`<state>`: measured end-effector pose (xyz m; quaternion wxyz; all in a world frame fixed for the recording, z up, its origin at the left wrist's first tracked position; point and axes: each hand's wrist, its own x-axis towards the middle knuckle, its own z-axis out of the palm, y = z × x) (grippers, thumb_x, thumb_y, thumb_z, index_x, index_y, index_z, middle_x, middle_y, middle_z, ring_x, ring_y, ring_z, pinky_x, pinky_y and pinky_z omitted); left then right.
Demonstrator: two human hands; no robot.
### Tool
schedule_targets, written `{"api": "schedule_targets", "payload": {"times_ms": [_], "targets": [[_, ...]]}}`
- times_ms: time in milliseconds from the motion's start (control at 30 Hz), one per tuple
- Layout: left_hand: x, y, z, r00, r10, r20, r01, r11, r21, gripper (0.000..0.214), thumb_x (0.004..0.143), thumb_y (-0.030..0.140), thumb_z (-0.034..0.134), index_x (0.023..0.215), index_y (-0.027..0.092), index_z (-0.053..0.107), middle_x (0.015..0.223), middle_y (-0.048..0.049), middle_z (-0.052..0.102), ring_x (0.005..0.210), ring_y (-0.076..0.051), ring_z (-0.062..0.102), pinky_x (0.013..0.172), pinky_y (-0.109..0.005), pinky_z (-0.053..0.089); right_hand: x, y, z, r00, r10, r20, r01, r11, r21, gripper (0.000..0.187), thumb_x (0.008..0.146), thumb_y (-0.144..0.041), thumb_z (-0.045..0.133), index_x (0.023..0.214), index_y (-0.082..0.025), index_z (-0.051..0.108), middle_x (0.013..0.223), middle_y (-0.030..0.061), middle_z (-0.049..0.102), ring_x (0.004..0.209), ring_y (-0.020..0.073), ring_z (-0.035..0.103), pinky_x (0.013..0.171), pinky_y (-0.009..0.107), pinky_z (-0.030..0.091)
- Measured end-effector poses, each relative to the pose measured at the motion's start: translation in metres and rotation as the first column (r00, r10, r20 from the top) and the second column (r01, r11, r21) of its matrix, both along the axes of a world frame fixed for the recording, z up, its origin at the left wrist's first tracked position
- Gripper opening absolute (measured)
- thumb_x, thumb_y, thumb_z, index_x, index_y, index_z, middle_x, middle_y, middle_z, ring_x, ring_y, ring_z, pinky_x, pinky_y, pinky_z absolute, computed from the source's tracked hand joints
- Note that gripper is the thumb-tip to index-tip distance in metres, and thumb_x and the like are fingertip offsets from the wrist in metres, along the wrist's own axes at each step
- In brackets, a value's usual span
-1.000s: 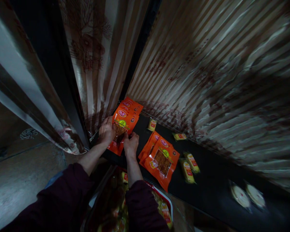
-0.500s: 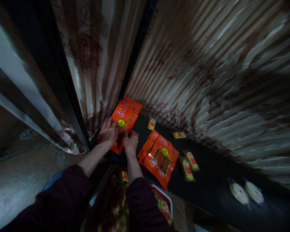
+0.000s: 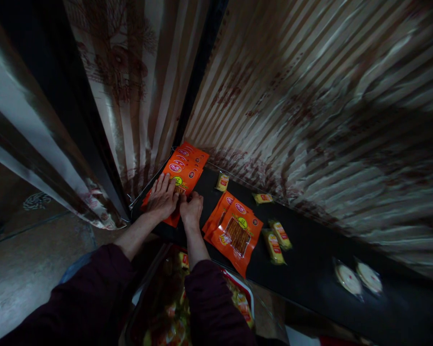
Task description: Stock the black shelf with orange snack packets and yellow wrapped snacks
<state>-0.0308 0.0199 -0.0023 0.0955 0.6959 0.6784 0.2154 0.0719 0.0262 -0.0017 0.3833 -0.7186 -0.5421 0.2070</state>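
Note:
Several orange snack packets (image 3: 188, 172) lie overlapped in a stack at the left end of a black shelf (image 3: 306, 259). My left hand (image 3: 162, 198) rests flat on the stack with its fingers spread. At the stack's right edge is my right hand (image 3: 191, 210), its fingers curled in against the top packet; whether they pinch it is hidden. A second group of orange packets (image 3: 238, 233), with brown strips showing through a clear window, lies to the right of that hand.
Small yellow wrapped snacks (image 3: 273, 246) lie along the shelf, and two round white wrapped pieces (image 3: 349, 279) are farther right. Below the shelf's front edge stands a red-and-white container (image 3: 251, 298) of packaged snacks. Striped curtains (image 3: 292, 96) hang behind and at the left.
The view has shifted slightly, so everything sits a little further left. My left hand stays on the packets with its fingers more spread; my right hand remains at their edge.

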Motion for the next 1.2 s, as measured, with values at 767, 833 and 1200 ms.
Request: {"api": "schedule_targets", "payload": {"times_ms": [767, 833, 1200], "targets": [[0.015, -0.010, -0.005, 0.990, -0.119, -0.075, 0.128, 0.983, 0.131, 0.053, 0.089, 0.042, 0.042, 0.136, 0.019, 0.047, 0.151, -0.0133, 0.031, 0.143, -0.031, 0.014, 0.115, -0.050, 0.013, 0.054, -0.092, 0.015, 0.966, 0.180, 0.188, -0.212, 0.962, 0.171, 0.029, 0.086, -0.020, 0.046, 0.106, -0.013, 0.066, 0.132, 0.0167, 0.051, 0.124, 0.0248, 0.048, 0.105, 0.043, 0.040], [0.015, -0.011, -0.007, 0.989, -0.125, -0.084, 0.134, 0.985, 0.110, 0.055, 0.087, 0.042, 0.045, 0.137, 0.020, 0.046, 0.152, -0.0120, 0.029, 0.144, -0.031, 0.013, 0.115, -0.050, 0.011, 0.058, -0.097, 0.015, 0.969, 0.173, 0.178, -0.204, 0.964, 0.173, 0.029, 0.086, -0.020, 0.046, 0.106, -0.014, 0.066, 0.132, 0.0162, 0.051, 0.123, 0.0243, 0.050, 0.104, 0.043, 0.042], [0.018, -0.009, -0.008, 0.991, -0.090, -0.100, 0.096, 0.993, 0.061, 0.055, 0.086, 0.040, 0.045, 0.138, 0.020, 0.043, 0.152, -0.0139, 0.029, 0.143, -0.033, 0.013, 0.113, -0.055, 0.010, 0.071, -0.106, 0.010, 0.966, 0.168, 0.197, -0.210, 0.953, 0.216, 0.027, 0.086, -0.021, 0.046, 0.101, -0.016, 0.068, 0.128, 0.0147, 0.055, 0.117, 0.0228, 0.054, 0.100, 0.042, 0.045]]}}
